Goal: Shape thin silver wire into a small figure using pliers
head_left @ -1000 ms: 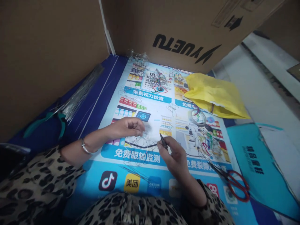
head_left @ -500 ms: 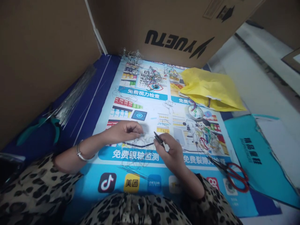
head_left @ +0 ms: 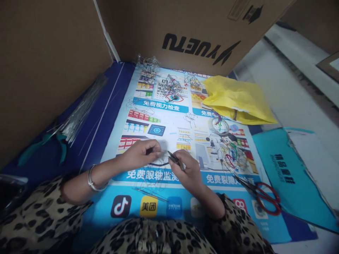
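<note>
Tool: I am holding a dark pointed tool over the middle of the printed sheet, its tip pointing toward the left hand
Right-hand grip: my right hand is pinching the tool between thumb and fingers
Left-hand grip: fingers are curling almost to the thumb; I am not managing to tell whether they are gripping fine wire
Wire tangle: lying toward the sheet's far edge
Scissors: red-handled scissors are resting inside the right edge
Bag: a yellow bag is covering the far right corner
Pliers: teal-handled pliers are lying beyond the left edge
</note>
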{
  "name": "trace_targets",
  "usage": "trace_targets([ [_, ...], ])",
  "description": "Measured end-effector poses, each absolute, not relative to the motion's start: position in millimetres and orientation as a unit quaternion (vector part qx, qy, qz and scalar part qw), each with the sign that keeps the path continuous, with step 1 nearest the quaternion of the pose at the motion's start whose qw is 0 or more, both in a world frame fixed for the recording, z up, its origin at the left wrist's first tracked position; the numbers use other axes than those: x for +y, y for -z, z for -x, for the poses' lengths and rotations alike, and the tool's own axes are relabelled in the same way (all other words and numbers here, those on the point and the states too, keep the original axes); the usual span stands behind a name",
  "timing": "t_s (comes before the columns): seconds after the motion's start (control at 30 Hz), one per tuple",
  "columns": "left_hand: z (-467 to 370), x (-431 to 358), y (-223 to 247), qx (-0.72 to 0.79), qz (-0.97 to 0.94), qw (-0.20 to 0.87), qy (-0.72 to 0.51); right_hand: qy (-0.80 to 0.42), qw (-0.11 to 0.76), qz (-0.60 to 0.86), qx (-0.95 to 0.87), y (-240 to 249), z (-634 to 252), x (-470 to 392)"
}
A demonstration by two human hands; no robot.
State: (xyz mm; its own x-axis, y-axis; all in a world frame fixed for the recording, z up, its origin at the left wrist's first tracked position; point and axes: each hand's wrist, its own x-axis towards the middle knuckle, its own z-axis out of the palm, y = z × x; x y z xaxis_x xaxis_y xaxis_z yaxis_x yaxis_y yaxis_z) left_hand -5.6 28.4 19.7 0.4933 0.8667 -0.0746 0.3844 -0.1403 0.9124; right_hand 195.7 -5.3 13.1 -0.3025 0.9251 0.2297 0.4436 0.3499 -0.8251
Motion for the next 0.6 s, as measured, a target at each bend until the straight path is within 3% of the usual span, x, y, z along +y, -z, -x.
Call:
trace_targets([
  [0.37, 4.7, 22.6, -17.3, 0.459, -0.736, 0.432, -0.250, -0.320, 0.367, 0.450, -0.748, -11.8, -193.9, 0.2],
  [0.6, 1.6, 23.5, -16.9, 0.437, -0.795, 0.342, -0.246, -0.324, 0.381, 0.440, -0.746, -11.7, -192.3, 1.7],
])
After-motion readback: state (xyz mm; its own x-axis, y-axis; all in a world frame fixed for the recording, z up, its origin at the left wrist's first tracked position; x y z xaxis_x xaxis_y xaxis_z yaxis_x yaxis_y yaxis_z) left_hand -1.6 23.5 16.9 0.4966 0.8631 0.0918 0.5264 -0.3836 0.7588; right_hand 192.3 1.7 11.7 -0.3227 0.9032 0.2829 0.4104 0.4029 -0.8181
